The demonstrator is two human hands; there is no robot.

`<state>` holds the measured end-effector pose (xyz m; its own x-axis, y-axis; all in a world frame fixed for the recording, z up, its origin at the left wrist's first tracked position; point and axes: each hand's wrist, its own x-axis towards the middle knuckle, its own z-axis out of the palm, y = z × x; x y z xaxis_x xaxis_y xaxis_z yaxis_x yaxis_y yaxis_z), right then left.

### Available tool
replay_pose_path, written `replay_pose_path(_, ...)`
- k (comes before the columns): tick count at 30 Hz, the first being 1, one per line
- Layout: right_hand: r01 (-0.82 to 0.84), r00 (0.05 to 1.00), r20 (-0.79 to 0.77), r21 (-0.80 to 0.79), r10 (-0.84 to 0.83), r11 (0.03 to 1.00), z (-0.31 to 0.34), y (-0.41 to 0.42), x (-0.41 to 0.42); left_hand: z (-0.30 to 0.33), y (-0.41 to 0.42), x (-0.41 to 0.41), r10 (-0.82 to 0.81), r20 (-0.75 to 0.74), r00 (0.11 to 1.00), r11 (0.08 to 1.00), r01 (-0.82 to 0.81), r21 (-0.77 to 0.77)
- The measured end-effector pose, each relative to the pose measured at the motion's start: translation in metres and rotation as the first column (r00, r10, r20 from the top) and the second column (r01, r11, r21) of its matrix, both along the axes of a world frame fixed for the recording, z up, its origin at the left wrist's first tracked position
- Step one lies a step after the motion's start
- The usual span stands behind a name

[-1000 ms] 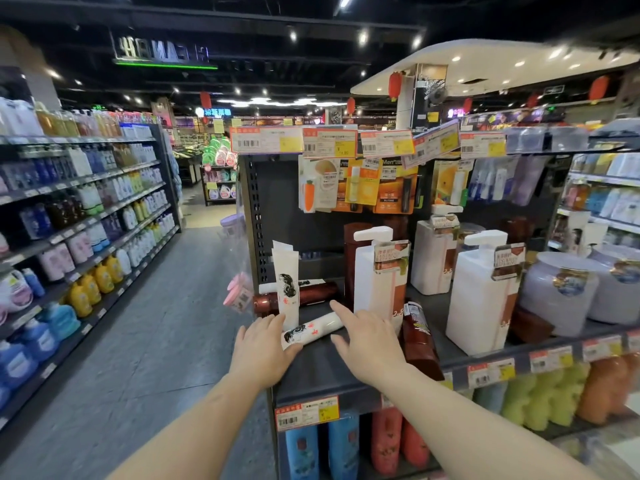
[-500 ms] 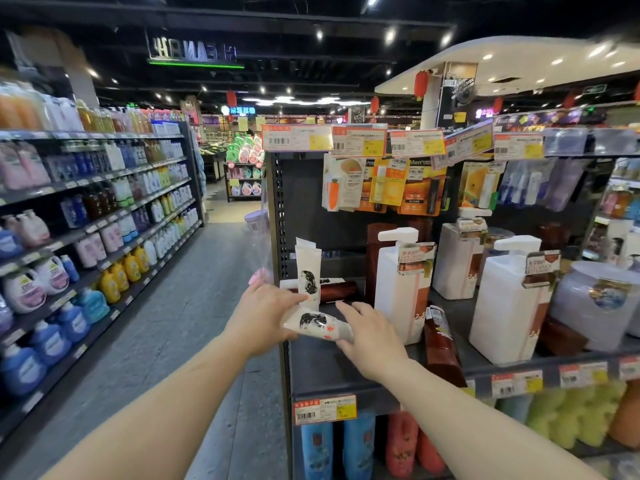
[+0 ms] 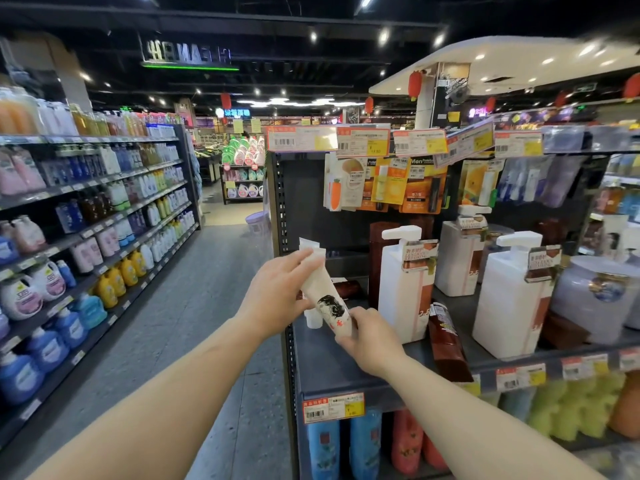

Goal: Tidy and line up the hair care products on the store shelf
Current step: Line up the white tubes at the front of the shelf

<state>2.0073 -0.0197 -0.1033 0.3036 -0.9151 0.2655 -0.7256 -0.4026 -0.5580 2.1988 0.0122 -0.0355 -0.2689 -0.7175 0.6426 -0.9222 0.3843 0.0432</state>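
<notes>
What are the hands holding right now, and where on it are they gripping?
A white tube printed with a dark-haired figure. The left hand grips its upper, crimped end; the right hand grips the lower cap end. It is tilted.

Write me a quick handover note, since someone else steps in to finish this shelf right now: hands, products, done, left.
Left hand grips the top of the white tube; right hand holds its lower end. The tube is tilted, above the shelf at its left end.
Another white tube stands behind it. White pump bottles stand upright.
Left: stand the held tube up, then right the brown bottle lying on its side at the front and another brown bottle lying behind.
</notes>
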Motion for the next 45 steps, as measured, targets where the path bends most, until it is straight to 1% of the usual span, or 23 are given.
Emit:
replay_pose_path(1, 0.006, 1.000, 0.028, 0.022, -0.007, 1.000, -0.001, 0.000, 0.000, -0.004, -0.001, -0.001, 0.032, -0.147, 0.989, 0.999, -0.025, 0.047)
replay_pose_path(2, 0.009, 0.998, 0.054, 0.044, -0.012, 0.999, -0.002, 0.000, 0.001, -0.008, -0.003, -0.001, 0.053, -0.313, 0.948, 0.992, -0.015, 0.125)
replay_pose_path(3, 0.010, 0.997, 0.079, 0.068, -0.016, 0.998, -0.003, 0.000, 0.001, -0.014, -0.005, -0.001, 0.062, -0.486, 0.872, 0.978, 0.044, 0.205)
replay_pose_path(4, 0.011, 0.994, 0.104, 0.091, -0.020, 0.996, -0.004, 0.000, 0.001, -0.020, -0.007, 0.000, 0.074, -0.635, 0.769, 0.957, 0.125, 0.262)
replay_pose_path(5, 0.013, 0.992, 0.127, 0.112, -0.027, 0.994, -0.005, 0.000, 0.002, -0.026, -0.010, 0.001, 0.099, -0.735, 0.671, 0.939, 0.180, 0.292)
replay_pose_path(6, 0.019, 0.989, 0.146, 0.130, -0.038, 0.991, -0.006, -0.001, 0.003, -0.032, -0.013, 0.003, 0.133, -0.788, 0.602, 0.929, 0.202, 0.311)
replay_pose_path(7, 0.026, 0.986, 0.158, 0.145, -0.049, 0.989, -0.006, -0.002, 0.003, -0.038, -0.017, 0.006, 0.163, -0.811, 0.563, 0.921, 0.207, 0.329)
replay_pose_path(11, 0.031, 0.986, 0.156, 0.167, -0.057, 0.986, -0.009, -0.010, 0.005, -0.059, -0.028, 0.013, 0.234, -0.832, 0.502, 0.910, 0.189, 0.370)
replay_pose_path(14, -0.012, 0.990, 0.143, 0.154, -0.010, 0.988, -0.007, -0.017, 0.008, -0.068, -0.029, 0.012, 0.262, -0.851, 0.455, 0.897, 0.210, 0.389)
replay_pose_path(17, -0.064, 0.990, 0.134, 0.143, 0.045, 0.988, -0.008, -0.023, 0.011, -0.074, -0.032, 0.013, 0.290, -0.841, 0.456, 0.883, 0.210, 0.419)
replay_pose_path(22, -0.148, 0.988, 0.085, 0.216, 0.133, 0.965, -0.007, -0.030, 0.006, -0.081, -0.041, 0.015, 0.319, -0.787, 0.529, 0.865, 0.178, 0.470)
replay_pose_path(25, -0.151, 0.987, 0.081, 0.217, 0.136, 0.964, -0.008, -0.034, 0.005, -0.086, -0.052, 0.016, 0.341, -0.745, 0.573, 0.841, 0.169, 0.514)
replay_pose_path(28, -0.109, 0.991, 0.094, 0.204, 0.092, 0.973, -0.013, -0.036, 0.011, -0.093, -0.062, 0.015, 0.343, -0.691, 0.637, 0.820, 0.155, 0.550)
replay_pose_path(33, -0.016, 0.994, 0.107, 0.196, -0.006, 0.980, -0.014, -0.035, 0.025, -0.100, -0.074, 0.021, 0.349, -0.601, 0.719, 0.821, 0.075, 0.566)
replay_pose_path(38, 0.157, 0.976, 0.118, 0.200, -0.183, 0.967, -0.014, -0.024, 0.038, -0.100, -0.081, 0.036, 0.214, -0.550, 0.807, 0.824, 0.153, 0.546)
replay_pose_path(45, 0.340, 0.915, 0.155, 0.204, -0.373, 0.918, -0.016, -0.002, 0.059, -0.099, -0.086, 0.044, 0.098, -0.507, 0.857, 0.829, 0.212, 0.518)
